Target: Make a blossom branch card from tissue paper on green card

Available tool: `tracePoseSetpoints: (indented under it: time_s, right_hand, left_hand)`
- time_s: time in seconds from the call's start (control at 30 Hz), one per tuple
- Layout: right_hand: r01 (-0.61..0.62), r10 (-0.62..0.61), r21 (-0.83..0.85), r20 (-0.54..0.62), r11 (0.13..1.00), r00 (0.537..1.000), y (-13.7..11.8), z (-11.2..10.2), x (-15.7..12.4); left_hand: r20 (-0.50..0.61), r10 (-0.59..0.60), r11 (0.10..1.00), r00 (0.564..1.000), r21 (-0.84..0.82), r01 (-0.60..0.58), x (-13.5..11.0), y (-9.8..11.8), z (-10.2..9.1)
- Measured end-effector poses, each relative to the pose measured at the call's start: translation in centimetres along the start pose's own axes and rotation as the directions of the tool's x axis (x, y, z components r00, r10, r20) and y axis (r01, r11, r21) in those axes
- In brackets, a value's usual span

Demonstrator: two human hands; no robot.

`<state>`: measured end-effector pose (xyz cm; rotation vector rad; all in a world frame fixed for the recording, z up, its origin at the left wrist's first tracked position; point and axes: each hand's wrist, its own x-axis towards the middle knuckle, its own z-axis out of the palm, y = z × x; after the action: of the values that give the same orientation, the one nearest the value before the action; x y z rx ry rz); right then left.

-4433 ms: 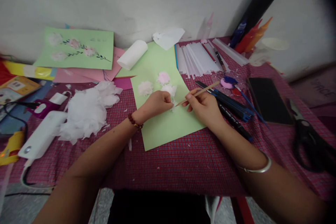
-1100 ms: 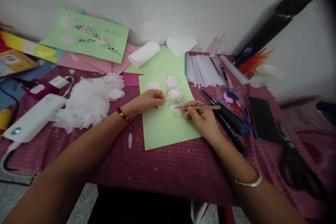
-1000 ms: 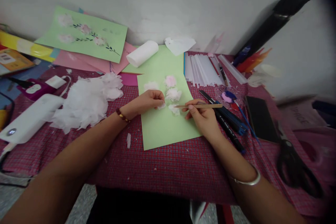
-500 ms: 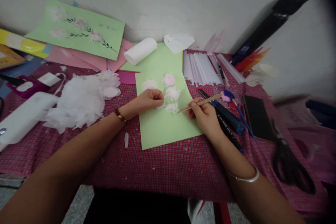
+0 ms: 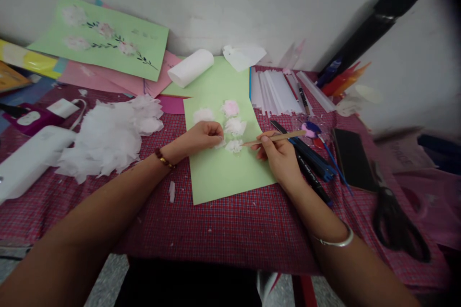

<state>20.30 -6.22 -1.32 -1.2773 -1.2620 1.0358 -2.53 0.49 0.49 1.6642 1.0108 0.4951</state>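
Observation:
A light green sheet of paper (image 5: 223, 180) lies in front of me, carrying several crumpled tissue flowers. One has a pink centre (image 5: 230, 108); below it are a white tissue flower (image 5: 235, 126) and a smaller white tissue flower (image 5: 234, 146). Left of them, a pale flower (image 5: 203, 115) is partly behind my left hand. My left hand (image 5: 207, 136) is closed in a pinch on a small piece of white tissue (image 5: 220, 144), beside the lowest flower. Closed around a thin wooden stick (image 5: 288, 136), my right hand (image 5: 279, 153) holds its tip against that flower's right side.
A heap of white tissue pieces (image 5: 108, 134) lies left, near a white device (image 5: 32, 163). A finished-looking flower picture (image 5: 115, 38) leans at the back beside a white roll (image 5: 191, 68). Markers (image 5: 313, 177), a black notebook-like rectangle (image 5: 353, 158) and scissors (image 5: 399, 225) lie right.
The stick's tip has moved up and slightly left, from the lowest flower's lower edge to its right side. My left hand keeps its pinch; the whole view has shifted slightly.

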Motion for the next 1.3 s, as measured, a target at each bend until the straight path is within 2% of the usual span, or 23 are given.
tracePoseSetpoints:
  time_s: [0.17, 0.37, 0.5, 0.67, 0.77, 0.87, 0.93, 1.07, 1.17, 1.3]
  right_hand:
    - [-0.033, 0.036, 0.069, -0.040, 0.997, 0.999, 0.3, -0.3, 0.0]
    - [-0.032, 0.032, -0.002, 0.063, 0.999, 0.997, -0.2, -0.1, -0.2]
    - [-0.001, 0.005, -0.051, 0.072, 0.999, 0.997, -0.3, 0.2, -0.1]
    - [0.005, -0.003, -0.064, 0.042, 0.998, 0.999, -0.1, 0.3, 0.0]
    - [-0.007, 0.009, -0.049, 0.042, 0.999, 0.999, 0.0, 0.2, 0.2]
    - [-0.026, 0.026, -0.004, 0.008, 1.000, 1.000, -0.2, -0.2, 0.3]
    - [-0.030, 0.031, 0.027, -0.051, 0.999, 0.998, -0.4, -0.5, 0.3]
    - [-0.024, 0.030, 0.044, -0.139, 0.999, 0.990, -1.0, -0.8, -0.1]
    - [-0.010, 0.013, 0.035, -0.091, 0.999, 0.996, -1.1, -0.6, -0.5]
    - [0.035, -0.036, -0.036, -0.023, 0.999, 0.999, -0.7, -0.3, -0.6]
  left_hand:
    - [-0.012, -0.020, 1.000, 1.000, -0.012, 0.020, -0.1, 0.4, 0.0]
    - [-0.019, -0.039, 0.999, 0.999, -0.018, 0.039, 0.0, 0.3, 0.0]
    - [-0.013, -0.063, 0.996, 0.998, -0.064, 0.062, 0.1, 0.2, -0.2]
    - [-0.009, -0.074, 0.996, 0.997, -0.058, 0.074, -0.4, 1.9, -0.4]
    - [0.045, -0.068, 0.997, 0.997, 0.029, 0.067, -0.9, 3.4, 0.4]
    - [0.093, -0.030, 0.999, 0.995, 0.047, 0.025, -0.9, 3.9, 2.1]
    - [0.032, 0.005, 0.997, 0.999, 0.079, -0.007, -0.4, 3.5, 3.4]
    - [-0.135, 0.123, 0.952, 0.983, 0.295, -0.079, 0.5, 2.2, 4.9]
    - [-0.147, 0.159, 0.923, 0.976, 0.372, -0.094, 0.6, 1.9, 5.0]
    - [-0.128, 0.150, 0.927, 0.980, 0.362, -0.094, 0.6, 1.9, 4.9]
